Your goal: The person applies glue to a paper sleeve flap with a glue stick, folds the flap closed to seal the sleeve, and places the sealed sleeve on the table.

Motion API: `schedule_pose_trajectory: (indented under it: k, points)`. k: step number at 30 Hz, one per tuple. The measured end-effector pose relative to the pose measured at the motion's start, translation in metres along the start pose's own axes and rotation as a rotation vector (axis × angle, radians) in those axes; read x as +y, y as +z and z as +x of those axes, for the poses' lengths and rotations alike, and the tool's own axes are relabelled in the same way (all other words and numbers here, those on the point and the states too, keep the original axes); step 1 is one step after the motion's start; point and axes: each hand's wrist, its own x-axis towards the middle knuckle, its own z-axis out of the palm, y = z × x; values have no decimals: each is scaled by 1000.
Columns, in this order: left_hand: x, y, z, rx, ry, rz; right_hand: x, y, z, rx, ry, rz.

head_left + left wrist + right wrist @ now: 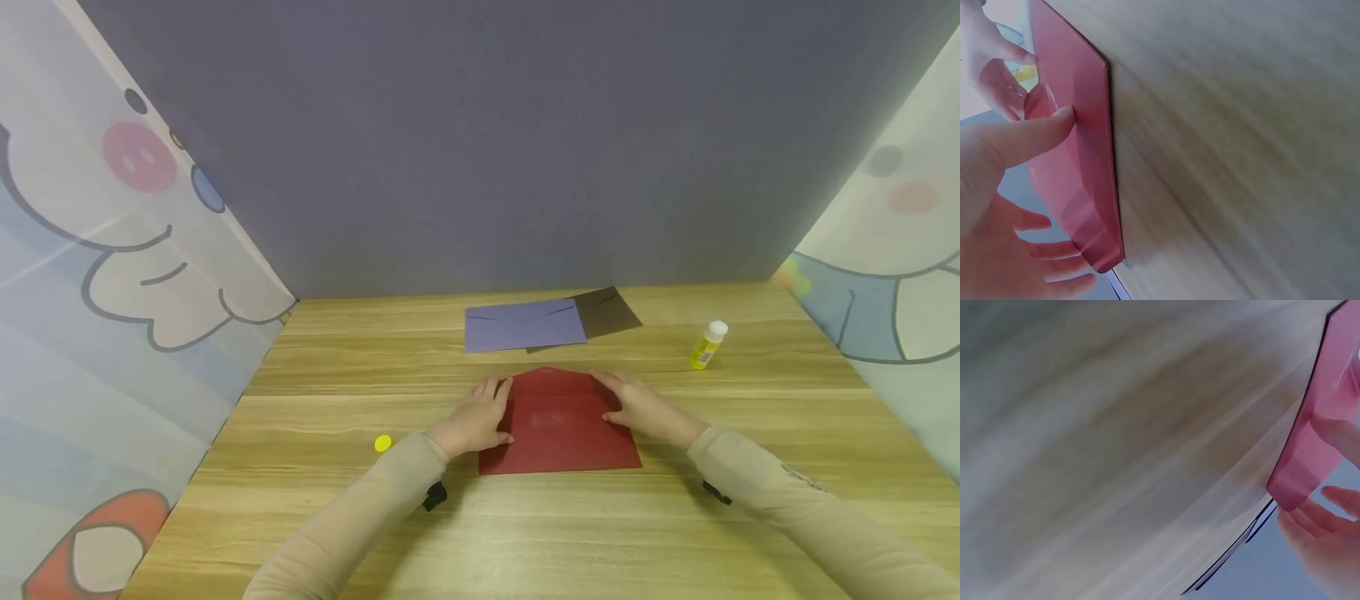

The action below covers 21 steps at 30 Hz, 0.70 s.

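A red envelope [558, 437] lies on the wooden table in front of the person, its pointed flap [546, 379] on the far side. At its left edge rests the left hand [474, 418], thumb on the paper and fingers reaching to the far left corner. The right hand [645, 408] mirrors it on the other side, thumb on the envelope near the right edge, fingertips at the far right corner. In the left wrist view the left thumb [1054, 125] presses on the red paper, with the other fingers spread along its far end. The right wrist view shows the right fingertips touching the envelope's corner [1291, 490].
Beyond the red envelope, a purple envelope [521, 327] partly covers a dark brown one [609, 313]. A yellow glue stick [705, 350] with a white top stands at the right. A small round yellow piece [383, 443] lies left of the left hand. A grey panel [525, 150] rises behind the table.
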Motion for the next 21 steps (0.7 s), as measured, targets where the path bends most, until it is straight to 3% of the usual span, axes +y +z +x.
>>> schedule_pose_trajectory:
  k: [10,21]
  points:
    - [5,-1,-4,83,55,67,-3,1,-7,72,-122,-156]
    - [10,1,-8,73,79,126,-5,2,-12,101,-165,-167]
